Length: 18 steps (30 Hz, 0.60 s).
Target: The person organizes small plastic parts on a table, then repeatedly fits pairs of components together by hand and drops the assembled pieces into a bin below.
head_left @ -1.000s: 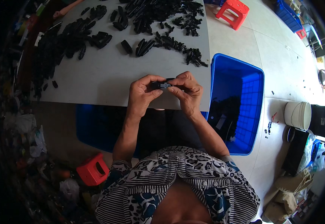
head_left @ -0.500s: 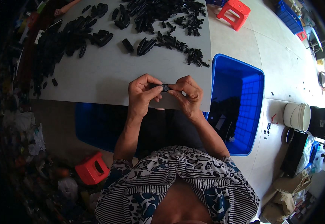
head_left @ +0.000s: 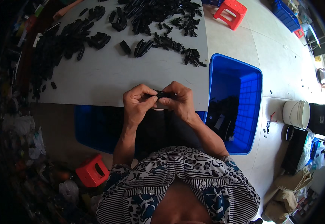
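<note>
Both my hands meet at the near edge of the grey-white table, pinching one small black plastic part between them. My left hand grips its left end between thumb and fingertips. At its right end, the thumb and fingers of my right hand are closed on it. The fingers cover most of the part, so its exact kind does not show. Beyond my hands lie a few long black plastic pieces and a single black piece. Small jagged black parts trail toward the table's right edge.
Larger heaps of black pieces cover the table's left and far side. A blue bin stands against the right edge, another blue bin below the table. Red stools and a white bucket are on the floor. Another person's hand shows far left.
My hands have drawn closer together and slightly toward me. The right hand's fingers now cover more of the black part, which has tilted. The whole view has shifted a little.
</note>
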Motion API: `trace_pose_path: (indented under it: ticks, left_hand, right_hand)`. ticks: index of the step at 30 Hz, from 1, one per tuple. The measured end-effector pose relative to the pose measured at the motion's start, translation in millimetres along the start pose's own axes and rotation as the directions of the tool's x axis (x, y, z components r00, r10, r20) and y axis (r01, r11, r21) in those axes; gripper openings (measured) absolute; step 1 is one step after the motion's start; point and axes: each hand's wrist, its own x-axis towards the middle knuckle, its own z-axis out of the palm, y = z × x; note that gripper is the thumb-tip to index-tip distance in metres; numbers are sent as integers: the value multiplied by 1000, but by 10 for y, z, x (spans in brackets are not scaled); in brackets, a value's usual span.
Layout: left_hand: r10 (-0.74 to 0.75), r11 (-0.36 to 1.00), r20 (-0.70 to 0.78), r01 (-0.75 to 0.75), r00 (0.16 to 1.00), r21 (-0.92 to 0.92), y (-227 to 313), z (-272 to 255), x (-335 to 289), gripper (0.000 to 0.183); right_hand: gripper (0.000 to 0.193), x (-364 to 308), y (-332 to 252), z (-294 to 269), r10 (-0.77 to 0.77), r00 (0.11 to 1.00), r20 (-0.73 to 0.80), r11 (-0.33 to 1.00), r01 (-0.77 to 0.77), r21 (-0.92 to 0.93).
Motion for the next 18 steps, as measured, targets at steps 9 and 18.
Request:
trace_pose_path:
  ticks: [9, 18]
  left_hand:
    - [-487, 768, 189, 315, 853, 557, 33, -958, -327, 5]
    - [44, 750, -22, -18, 999, 661, 44, -549, 298, 6]
  right_hand:
    - [18, 375, -27, -778, -370, 871, -323, 670, 10, -742]
    - [14, 405, 81, -870, -278, 925, -258, 448, -113, -887]
